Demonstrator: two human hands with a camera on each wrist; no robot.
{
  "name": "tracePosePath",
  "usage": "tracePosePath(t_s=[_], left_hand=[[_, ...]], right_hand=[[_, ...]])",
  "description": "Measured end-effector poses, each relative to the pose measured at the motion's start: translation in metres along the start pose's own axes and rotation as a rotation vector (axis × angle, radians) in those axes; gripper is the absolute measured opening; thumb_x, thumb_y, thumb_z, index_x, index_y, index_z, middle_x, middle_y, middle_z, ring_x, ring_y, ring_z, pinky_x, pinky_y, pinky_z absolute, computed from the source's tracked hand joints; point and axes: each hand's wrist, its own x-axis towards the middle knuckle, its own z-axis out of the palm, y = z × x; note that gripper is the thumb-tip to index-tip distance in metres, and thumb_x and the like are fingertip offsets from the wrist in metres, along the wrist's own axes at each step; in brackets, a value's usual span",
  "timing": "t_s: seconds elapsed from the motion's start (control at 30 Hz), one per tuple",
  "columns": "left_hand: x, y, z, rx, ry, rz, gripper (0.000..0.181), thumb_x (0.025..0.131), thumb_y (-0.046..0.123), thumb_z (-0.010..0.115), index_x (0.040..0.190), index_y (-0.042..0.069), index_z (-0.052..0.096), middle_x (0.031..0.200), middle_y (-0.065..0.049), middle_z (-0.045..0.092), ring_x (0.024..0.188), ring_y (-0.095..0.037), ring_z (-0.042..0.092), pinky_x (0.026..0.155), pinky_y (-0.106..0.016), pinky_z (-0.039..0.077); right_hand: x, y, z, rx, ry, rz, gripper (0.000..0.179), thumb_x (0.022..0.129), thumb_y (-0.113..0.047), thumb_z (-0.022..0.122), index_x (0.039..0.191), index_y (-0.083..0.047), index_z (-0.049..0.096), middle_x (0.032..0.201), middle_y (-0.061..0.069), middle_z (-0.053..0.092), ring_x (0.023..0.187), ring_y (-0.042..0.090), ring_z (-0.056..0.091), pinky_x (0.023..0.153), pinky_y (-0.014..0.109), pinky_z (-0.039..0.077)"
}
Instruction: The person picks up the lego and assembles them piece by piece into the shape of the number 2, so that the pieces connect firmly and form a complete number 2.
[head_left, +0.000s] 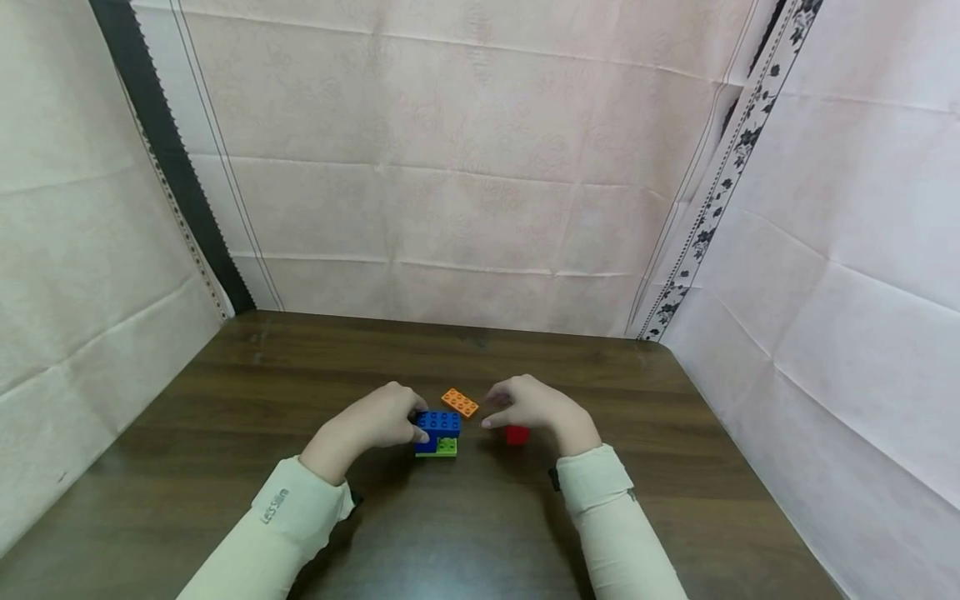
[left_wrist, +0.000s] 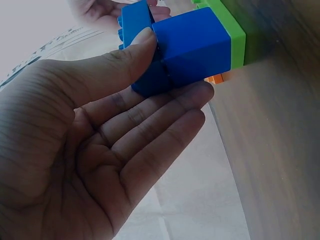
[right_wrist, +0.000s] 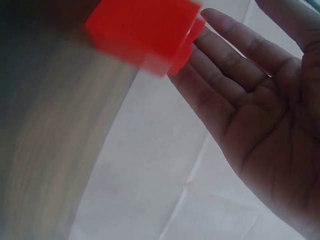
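Observation:
My left hand (head_left: 372, 417) pinches the upper blue brick (head_left: 440, 424) of a small stack, thumb on the near side and fingers along the far side. Below that brick sits a second blue brick (left_wrist: 197, 47), and a flat lime-green brick (head_left: 447, 447) forms the bottom. The upper brick overhangs to the right, leaving some green studs bare. My right hand (head_left: 538, 407) hovers with relaxed, spread fingers around the far side of a red brick (head_left: 517, 435). In the right wrist view the red brick overlaps the fingertips, which do not curl round it.
A flat orange brick (head_left: 459, 402) lies on the brown wooden table (head_left: 420, 533) just behind the stack, between the two hands. Pale cloth (head_left: 450, 217) hangs at the back and on both sides of the table.

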Motion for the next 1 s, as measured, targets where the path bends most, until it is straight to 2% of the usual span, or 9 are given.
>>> tracePosePath(t_s=[0.23,0.4,0.67,0.83,1.0], left_hand=[[-0.001,0.0,0.0,-0.014,0.0,-0.002,0.037,0.087,0.024,0.08,0.117,0.004,0.073,0.106,-0.005,0.072,0.089,-0.013,0.064,0.089,-0.045,0.056],[0.0,0.0,0.001,-0.009,0.002,0.001,0.037,0.087,0.025,0.08,0.117,0.005,0.073,0.106,-0.004,0.072,0.09,-0.013,0.065,0.089,-0.044,0.056],[0.001,0.001,0.0,-0.014,-0.005,-0.004,0.037,0.088,0.025,0.08,0.117,0.005,0.073,0.105,-0.003,0.072,0.089,-0.012,0.065,0.088,-0.043,0.056],[0.001,0.0,0.001,-0.008,-0.004,-0.005,0.037,0.088,0.026,0.08,0.118,0.005,0.073,0.106,-0.004,0.072,0.09,-0.013,0.065,0.089,-0.044,0.056],[0.0,0.0,0.0,-0.01,-0.003,-0.005,0.038,0.088,0.026,0.08,0.118,0.004,0.072,0.107,-0.005,0.072,0.091,-0.013,0.065,0.09,-0.044,0.055]], right_hand=[[0.001,0.011,-0.001,-0.007,0.014,0.042,0.045,0.09,-0.035,0.076,0.127,-0.01,0.068,0.123,0.005,0.068,0.111,0.021,0.062,0.097,0.046,0.051],[0.007,0.013,0.005,-0.025,0.013,0.025,0.039,0.092,-0.033,0.075,0.124,-0.011,0.07,0.119,0.004,0.07,0.106,0.019,0.063,0.095,0.045,0.052],[0.012,0.014,0.012,-0.044,-0.003,0.016,0.037,0.093,-0.031,0.074,0.124,-0.011,0.07,0.12,0.004,0.07,0.108,0.019,0.064,0.096,0.045,0.052],[0.01,0.016,0.009,-0.05,-0.016,0.016,0.041,0.092,-0.036,0.075,0.124,-0.012,0.07,0.12,0.002,0.07,0.109,0.018,0.064,0.096,0.044,0.052],[0.003,0.017,0.003,-0.004,-0.059,0.069,0.054,0.083,-0.043,0.082,0.126,-0.012,0.069,0.121,0.0,0.068,0.108,0.017,0.061,0.097,0.043,0.051]])
